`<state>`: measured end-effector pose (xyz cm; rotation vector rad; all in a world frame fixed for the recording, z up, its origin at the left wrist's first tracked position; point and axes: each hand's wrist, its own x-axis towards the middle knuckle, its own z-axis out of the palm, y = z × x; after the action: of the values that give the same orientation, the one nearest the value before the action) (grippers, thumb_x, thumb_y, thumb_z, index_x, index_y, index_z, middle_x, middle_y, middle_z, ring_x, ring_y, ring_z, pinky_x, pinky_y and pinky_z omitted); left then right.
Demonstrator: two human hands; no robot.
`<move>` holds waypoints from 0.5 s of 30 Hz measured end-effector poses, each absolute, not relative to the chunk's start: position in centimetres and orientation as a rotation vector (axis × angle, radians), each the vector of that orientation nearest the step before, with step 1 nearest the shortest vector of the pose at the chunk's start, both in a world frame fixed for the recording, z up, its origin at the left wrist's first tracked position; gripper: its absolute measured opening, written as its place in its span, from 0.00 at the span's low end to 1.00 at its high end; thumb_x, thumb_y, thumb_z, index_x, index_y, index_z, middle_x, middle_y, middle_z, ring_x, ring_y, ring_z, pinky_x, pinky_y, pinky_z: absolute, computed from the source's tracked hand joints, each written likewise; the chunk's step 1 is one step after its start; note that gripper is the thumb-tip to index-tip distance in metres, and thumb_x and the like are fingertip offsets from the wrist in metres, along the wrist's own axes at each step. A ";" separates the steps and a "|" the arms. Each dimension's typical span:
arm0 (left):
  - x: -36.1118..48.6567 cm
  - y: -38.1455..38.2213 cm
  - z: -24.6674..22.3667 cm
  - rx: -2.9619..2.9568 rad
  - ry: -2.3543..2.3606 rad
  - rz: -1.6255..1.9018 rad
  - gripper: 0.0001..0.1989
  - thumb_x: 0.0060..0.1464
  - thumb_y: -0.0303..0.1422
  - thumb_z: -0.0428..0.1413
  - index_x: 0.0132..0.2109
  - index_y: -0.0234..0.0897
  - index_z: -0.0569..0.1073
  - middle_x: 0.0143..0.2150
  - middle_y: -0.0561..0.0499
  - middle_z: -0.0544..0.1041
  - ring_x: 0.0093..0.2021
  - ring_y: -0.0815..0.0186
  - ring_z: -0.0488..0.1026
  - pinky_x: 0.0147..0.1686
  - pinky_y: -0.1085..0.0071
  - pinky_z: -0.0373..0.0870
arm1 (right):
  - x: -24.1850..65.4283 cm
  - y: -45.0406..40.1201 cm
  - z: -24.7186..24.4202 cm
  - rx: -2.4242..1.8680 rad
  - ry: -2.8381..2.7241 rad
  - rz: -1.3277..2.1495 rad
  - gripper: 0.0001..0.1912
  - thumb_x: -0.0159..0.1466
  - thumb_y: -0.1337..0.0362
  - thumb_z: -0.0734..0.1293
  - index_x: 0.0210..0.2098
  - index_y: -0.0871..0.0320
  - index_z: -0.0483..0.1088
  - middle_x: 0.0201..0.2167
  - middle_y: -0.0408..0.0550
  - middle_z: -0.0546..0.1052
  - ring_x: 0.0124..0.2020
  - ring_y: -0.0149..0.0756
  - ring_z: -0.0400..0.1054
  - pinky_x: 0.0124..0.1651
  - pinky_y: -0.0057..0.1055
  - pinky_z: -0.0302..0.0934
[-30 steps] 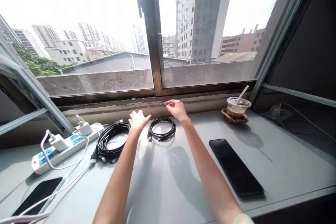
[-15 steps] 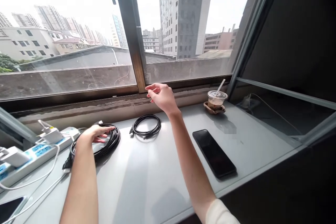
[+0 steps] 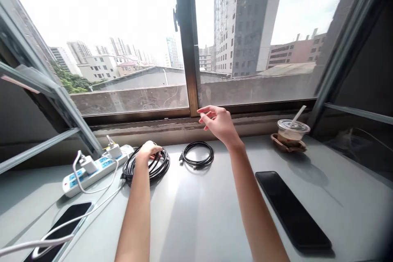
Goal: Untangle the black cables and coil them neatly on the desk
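Note:
A larger coil of black cable (image 3: 165,165) lies on the grey-white tabletop, its loops piled loosely. My left hand (image 3: 147,151) rests over the coil's upper left part, touching it, with thumb and fingers apart; the fingertips are partly hidden among the loops. Just right of it lies a smaller, neat ring of black cable (image 3: 211,156) with its plug ends showing at the near side. My right hand (image 3: 221,126) hovers in the air above and to the right of this ring. Its fingers are loosely bent, apart from the thumb, and nothing is in them.
On the left stands a white power strip (image 3: 101,170) with chargers and white cords. A phone (image 3: 69,217) lies under a cord. To the right are another black phone (image 3: 291,208) and a lidded drink cup (image 3: 291,133) with a straw in a carrier. A window frame (image 3: 187,49) rises behind.
The view has swung left, so everything sits further right in the picture and more of the power strip and left phone shows. Both hands keep nearly the same places over the table.

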<state>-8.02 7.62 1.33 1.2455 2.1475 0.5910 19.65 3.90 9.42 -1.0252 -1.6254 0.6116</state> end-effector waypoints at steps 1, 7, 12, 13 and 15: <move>-8.2 7.3 1.6 1.236 2.164 0.587 0.11 0.58 0.36 0.56 0.35 0.29 0.71 0.29 0.51 0.74 0.28 0.70 0.72 0.32 0.72 0.72 | 19.7 3.9 9.4 -1.034 -1.623 0.608 0.08 0.61 0.66 0.64 0.38 0.56 0.75 0.26 0.42 0.77 0.18 0.26 0.68 0.29 0.26 0.61; -8.7 5.5 3.4 1.176 2.255 0.771 0.13 0.60 0.38 0.54 0.44 0.29 0.70 0.36 0.49 0.73 0.32 0.70 0.72 0.34 0.70 0.73 | 20.0 3.7 9.0 -1.076 -1.640 0.567 0.08 0.60 0.65 0.64 0.37 0.55 0.75 0.26 0.42 0.78 0.18 0.27 0.68 0.31 0.28 0.61; -8.9 3.2 6.2 1.147 2.451 1.149 0.10 0.56 0.33 0.55 0.43 0.32 0.72 0.31 0.48 0.74 0.30 0.64 0.73 0.37 0.68 0.71 | 20.2 3.4 9.2 -1.087 -1.657 0.545 0.09 0.60 0.65 0.64 0.37 0.55 0.75 0.26 0.42 0.78 0.18 0.28 0.68 0.31 0.28 0.61; -8.8 2.6 7.0 1.136 2.505 1.237 0.11 0.55 0.34 0.55 0.43 0.32 0.73 0.32 0.47 0.75 0.33 0.61 0.74 0.38 0.67 0.70 | 20.2 3.4 9.2 -1.096 -1.658 0.549 0.09 0.60 0.65 0.64 0.37 0.56 0.75 0.26 0.42 0.78 0.18 0.28 0.68 0.30 0.28 0.61; -8.4 1.0 8.6 1.125 2.600 1.429 0.14 0.54 0.37 0.55 0.45 0.35 0.72 0.34 0.46 0.75 0.37 0.59 0.74 0.40 0.67 0.68 | 20.1 3.4 9.2 -1.107 -1.669 0.561 0.09 0.61 0.65 0.63 0.37 0.56 0.75 0.26 0.43 0.78 0.18 0.29 0.69 0.29 0.28 0.61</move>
<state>-8.45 1.05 8.61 1.1249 2.6001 1.4292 20.09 3.38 9.24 -1.1072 -1.6694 0.5611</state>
